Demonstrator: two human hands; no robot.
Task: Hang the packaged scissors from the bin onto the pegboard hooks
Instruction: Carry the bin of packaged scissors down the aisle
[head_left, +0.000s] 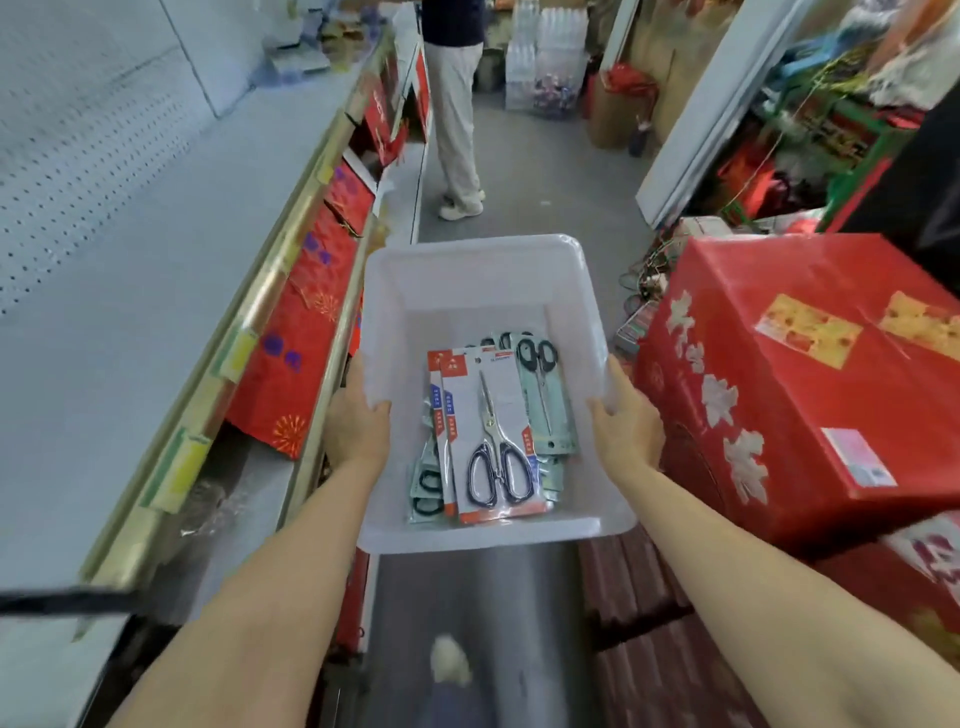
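Shop aisle, pegboard (78, 171) far left. Left hand (356, 421) and right hand (626, 428) each closed on a side rim of the white bin (483, 270). Packaged scissors (496, 447) lie stacked inside, between both hands, long axis near-far, handles near. Neither hand nearer.

The bin (483, 270) is translucent white. In it, the top scissors pack (493, 441) has a white card edged orange-red, silver blades and black handle loops; the packs beneath (550, 395) are pale grey-green (also with black handles). At right, a box (795, 379) is bright red with white flower shapes and yellow labels. At upper left, the pegboard (88, 156) is pale grey-white, dotted with dark holes.
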